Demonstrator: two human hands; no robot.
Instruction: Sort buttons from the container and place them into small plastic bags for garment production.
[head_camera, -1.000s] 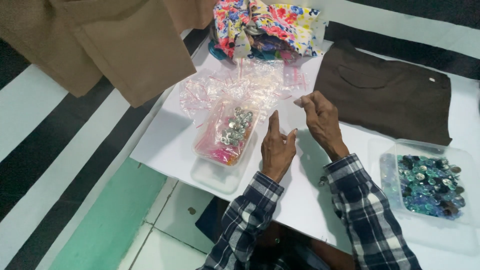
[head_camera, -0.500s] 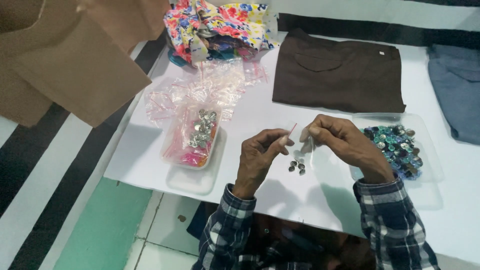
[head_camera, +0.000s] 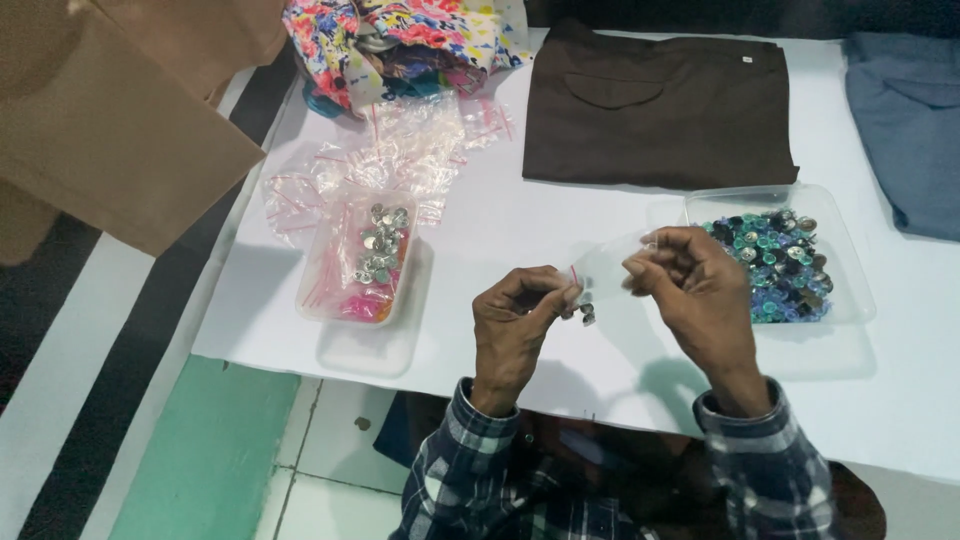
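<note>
Small clear bag (head_camera: 600, 275) with metal buttons (head_camera: 585, 312) is pinched between left hand (head_camera: 515, 325) and right hand (head_camera: 690, 285).

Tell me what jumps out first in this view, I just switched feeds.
Both hands meet at the centre front of the white table: the left hand and right hand pinch a small clear bag with a few metal buttons inside. To the right sits a clear tray of blue-green buttons, to the left a tray of silver buttons. A folded brown garment lies behind.
</note>
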